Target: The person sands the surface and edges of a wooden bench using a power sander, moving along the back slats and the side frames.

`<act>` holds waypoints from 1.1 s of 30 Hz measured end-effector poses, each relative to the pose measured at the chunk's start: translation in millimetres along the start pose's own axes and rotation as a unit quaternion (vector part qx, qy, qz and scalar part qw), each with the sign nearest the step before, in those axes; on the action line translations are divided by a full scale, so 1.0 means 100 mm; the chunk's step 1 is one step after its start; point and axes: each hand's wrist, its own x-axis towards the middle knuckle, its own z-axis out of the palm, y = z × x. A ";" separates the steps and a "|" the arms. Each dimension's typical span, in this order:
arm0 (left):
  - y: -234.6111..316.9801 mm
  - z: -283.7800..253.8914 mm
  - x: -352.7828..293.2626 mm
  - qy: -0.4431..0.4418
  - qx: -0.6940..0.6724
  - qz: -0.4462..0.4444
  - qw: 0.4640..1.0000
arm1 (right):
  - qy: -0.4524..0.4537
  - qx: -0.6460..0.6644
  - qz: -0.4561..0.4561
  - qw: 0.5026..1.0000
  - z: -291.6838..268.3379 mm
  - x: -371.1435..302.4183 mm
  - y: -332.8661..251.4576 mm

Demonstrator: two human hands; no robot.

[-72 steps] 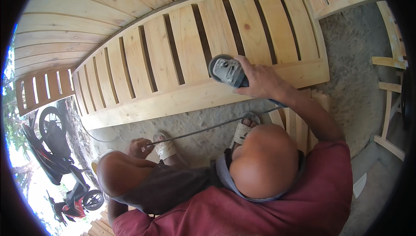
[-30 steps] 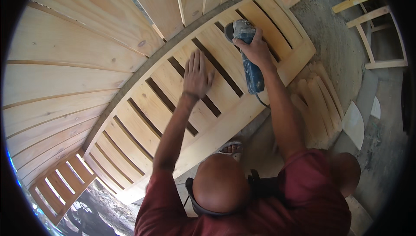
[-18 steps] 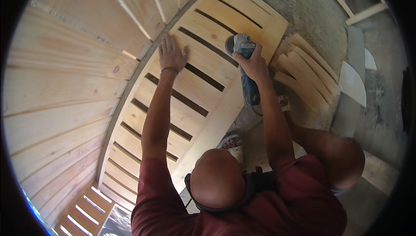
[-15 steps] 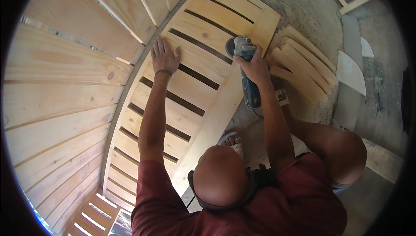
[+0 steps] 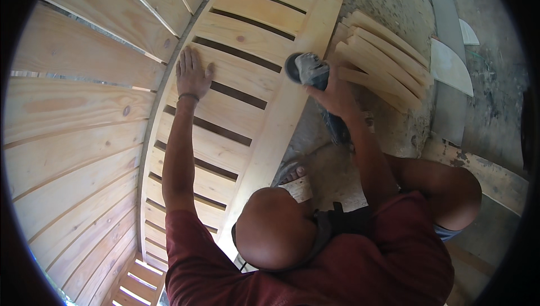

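Observation:
A pale slatted wooden panel [image 5: 260, 134] slants across the floor, with dark gaps between its slats. My left hand [image 5: 194, 75] lies flat on it near the left edge, fingers stretched out, holding nothing. In my right hand [image 5: 336, 95] is an angle grinder [image 5: 311, 70], gripped around its body just behind the dusty head. Its round disc [image 5: 292, 68] is over the panel's wide right-hand rail; whether it touches the wood I cannot tell. The rear of the grinder's body points back toward my legs, partly hidden by my forearm.
Loose curved wooden strips [image 5: 388, 61] are piled on the dusty floor right of the panel. Beyond them lie white rounded pieces [image 5: 451, 67]. A wall of wooden boards [image 5: 79, 103] rises along the left. My foot [image 5: 295, 175] is close to the panel's right edge.
The view has shifted, so the panel appears farther left. Relative to the panel, the grinder has come nearer to me and toward its outer edge. My left hand stays at the same spot.

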 end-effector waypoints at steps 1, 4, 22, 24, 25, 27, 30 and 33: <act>0.00 0.01 0.06 0.000 -0.003 0.006 1.000 | -0.013 -0.005 -0.026 1.000 0.03 -0.08 0.02; -0.03 0.07 0.18 0.007 -0.021 -0.002 1.000 | -0.086 -0.027 -0.047 0.995 0.09 -0.37 -0.11; 0.82 0.05 0.08 0.037 -0.010 0.096 0.995 | -0.034 0.048 0.029 0.998 -0.35 -0.03 0.34; 0.88 0.05 0.08 0.039 -0.014 0.107 0.993 | -0.009 0.038 0.015 0.999 -0.38 0.05 0.46; 0.89 0.02 0.10 0.038 -0.011 0.114 0.993 | 0.011 0.029 -0.007 0.999 -0.38 0.12 0.49; 0.92 -0.03 0.11 0.032 -0.012 0.120 0.992 | 0.017 0.032 -0.006 0.999 -0.42 0.23 0.51; 0.94 -0.11 0.12 0.024 -0.019 0.124 0.992 | 0.003 0.054 0.026 0.998 -0.45 0.41 0.47; 1.07 -0.09 0.05 0.020 -0.045 0.134 0.990 | 0.035 0.023 0.009 0.999 -0.34 0.53 0.60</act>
